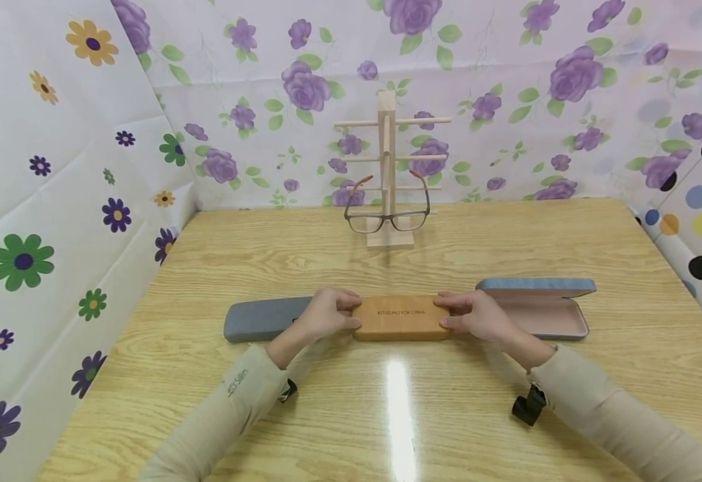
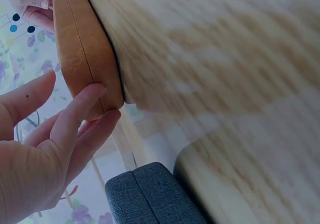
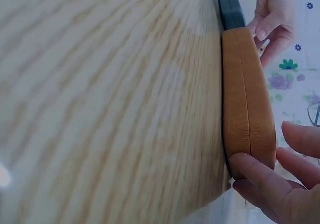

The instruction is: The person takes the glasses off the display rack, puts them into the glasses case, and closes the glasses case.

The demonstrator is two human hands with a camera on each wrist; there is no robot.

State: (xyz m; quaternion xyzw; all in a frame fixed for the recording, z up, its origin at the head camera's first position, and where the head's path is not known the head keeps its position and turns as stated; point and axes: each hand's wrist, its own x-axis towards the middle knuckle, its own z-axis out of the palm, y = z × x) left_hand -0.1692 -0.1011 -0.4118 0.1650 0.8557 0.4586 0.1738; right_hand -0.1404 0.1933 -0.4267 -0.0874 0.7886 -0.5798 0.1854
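Observation:
A closed orange glasses case (image 1: 400,318) with dark lettering lies flat on the table, its lid face up. At its left end, my left hand (image 1: 325,314) holds the corners with thumb and fingers. My right hand (image 1: 483,316) grips the opposite end in the same way. Fingertips touch the orange case (image 2: 82,46) around its end seam in the left wrist view, and one finger stands off it. The right wrist view has the right hand (image 3: 285,184) at the near end of the orange case (image 3: 245,99).
A closed grey-blue case (image 1: 260,318) lies left, partly behind the left hand. An open blue case (image 1: 552,316) with pink lining lies right, apparently containing nothing. Behind, a wooden rack (image 1: 386,144) bears dark-framed glasses (image 1: 390,219). Patterned cloth (image 1: 218,100) borders the table (image 1: 303,435).

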